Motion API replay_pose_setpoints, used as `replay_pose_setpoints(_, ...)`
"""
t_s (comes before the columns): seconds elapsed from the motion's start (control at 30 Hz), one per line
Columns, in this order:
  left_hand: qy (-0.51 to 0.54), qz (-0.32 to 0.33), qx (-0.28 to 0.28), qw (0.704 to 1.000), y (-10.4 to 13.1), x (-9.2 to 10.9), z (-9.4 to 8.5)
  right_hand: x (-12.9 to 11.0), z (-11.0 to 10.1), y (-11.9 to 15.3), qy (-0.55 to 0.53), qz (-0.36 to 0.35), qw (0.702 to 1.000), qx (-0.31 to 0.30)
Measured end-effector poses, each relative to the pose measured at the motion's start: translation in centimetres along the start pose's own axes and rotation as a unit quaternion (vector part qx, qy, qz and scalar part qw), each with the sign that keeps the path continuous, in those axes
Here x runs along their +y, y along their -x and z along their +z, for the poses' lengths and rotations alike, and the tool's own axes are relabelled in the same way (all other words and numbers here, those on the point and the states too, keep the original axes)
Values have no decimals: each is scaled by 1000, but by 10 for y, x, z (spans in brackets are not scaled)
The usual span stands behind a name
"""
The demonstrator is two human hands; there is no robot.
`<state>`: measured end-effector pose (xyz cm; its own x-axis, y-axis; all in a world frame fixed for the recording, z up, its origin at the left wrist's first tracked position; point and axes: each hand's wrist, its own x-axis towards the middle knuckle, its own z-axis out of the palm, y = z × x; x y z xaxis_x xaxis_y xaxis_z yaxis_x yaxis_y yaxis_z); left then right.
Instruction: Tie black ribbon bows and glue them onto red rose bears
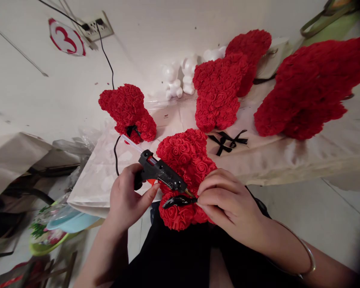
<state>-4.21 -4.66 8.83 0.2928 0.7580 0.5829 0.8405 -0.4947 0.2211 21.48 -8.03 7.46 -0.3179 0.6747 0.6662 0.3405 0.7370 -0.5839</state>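
Observation:
My left hand (132, 196) is wrapped round the handle of a black glue gun (162, 173), with a clear glue stick (132, 143) poking from its back end. The nozzle points down to the right, close to a black ribbon bow (177, 201) with light lettering. Pinched fingers of my right hand (225, 200) grip one end of that bow. Beneath both hands a red rose bear (183, 150) rests at my lap by the table edge. Whether the nozzle touches the ribbon I cannot tell.
More red rose bears (217, 92) stand on the cloth-covered table (93, 186), one at the left (126, 106). Black bows (228, 141) lie behind my right hand. White foam bears (172, 80) lean by the wall. A cord runs to the wall socket (97, 27). Basins (73, 218) sit lower left.

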Motion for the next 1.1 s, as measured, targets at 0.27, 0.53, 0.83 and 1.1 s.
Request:
replay_pose_setpoints(0.27, 43, -46, -8, 998, 3, -4, -1, 2, 0, 2, -2, 4, 1000, 2)
replay_pose_setpoints(0.53, 38, -38, -19, 998, 1, -1, 0, 1, 0, 1, 0, 3, 1000, -4)
replay_pose_setpoints(0.83, -109, -311, 5, 944, -4, -47, 5, 4, 0, 3, -2, 4, 1000, 5)
replay_pose_setpoints(1.1, -193, -394, -96, 894, 3, -82, 33, 5, 4, 5, -6, 0, 1000, 2)
